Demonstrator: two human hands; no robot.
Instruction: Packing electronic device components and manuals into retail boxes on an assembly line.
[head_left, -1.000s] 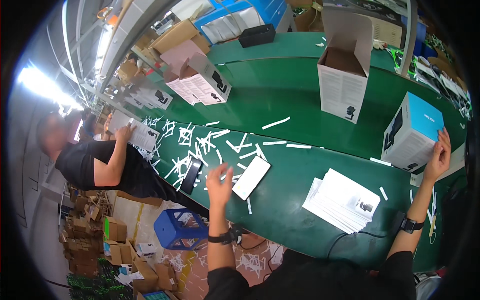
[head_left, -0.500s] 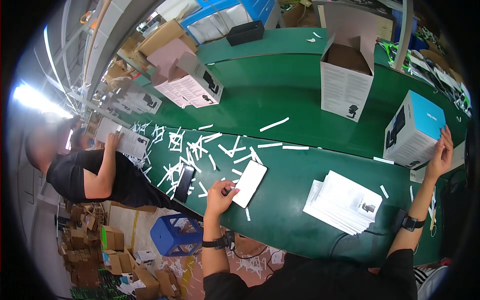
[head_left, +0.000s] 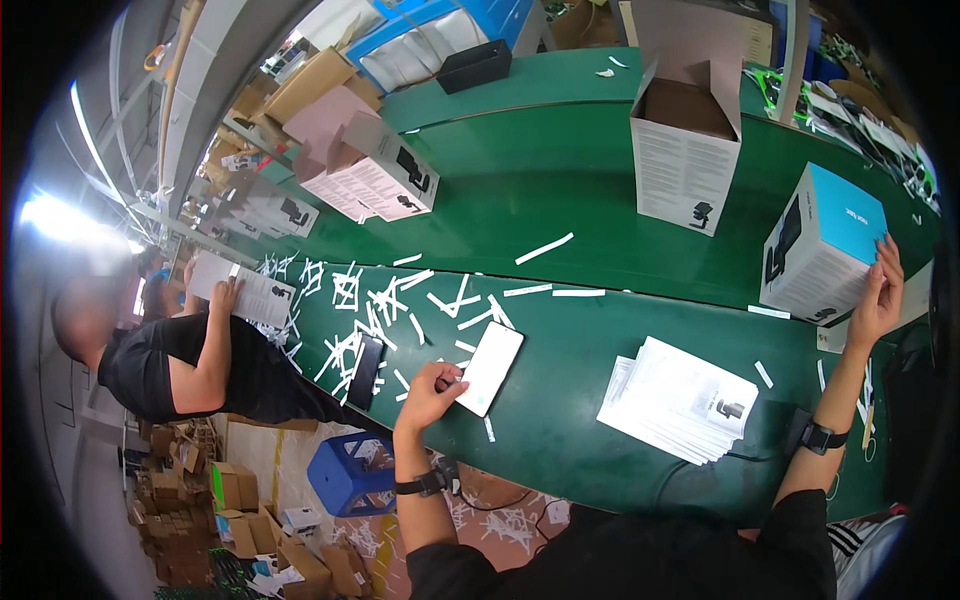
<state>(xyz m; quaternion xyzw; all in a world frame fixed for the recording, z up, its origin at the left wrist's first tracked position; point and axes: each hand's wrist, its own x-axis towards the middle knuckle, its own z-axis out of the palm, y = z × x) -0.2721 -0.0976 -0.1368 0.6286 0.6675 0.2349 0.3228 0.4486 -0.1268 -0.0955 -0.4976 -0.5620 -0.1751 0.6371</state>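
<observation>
My left hand (head_left: 428, 395) is closed beside a white phone-like slab (head_left: 491, 368), the thumb lying against its left edge. What the curled fingers hold, if anything, is hidden. On the right, my right hand (head_left: 879, 295) holds the right edge of a white carton with a blue top (head_left: 845, 220), fingers reaching up to the top's corner. The carton stands upright, a dark device pictured on its side. Between my arms lies a stack of white printed leaflets (head_left: 690, 400). A black phone-like slab (head_left: 365, 371) rests left of my left hand, among white paper strips (head_left: 386, 305).
Two open white cartons, a near one (head_left: 688, 170) and a farther one (head_left: 385, 165), stand on the green table (head_left: 540, 170). A black tray (head_left: 474, 67) sits at the back. To the left, another person (head_left: 170, 350) handles a flat carton. A blue stool (head_left: 350, 475) stands below the table.
The whole view has shifted slightly. My left hand stays by the white slab and my right hand stays on the blue-topped carton. The other person's hand has moved on the flat carton.
</observation>
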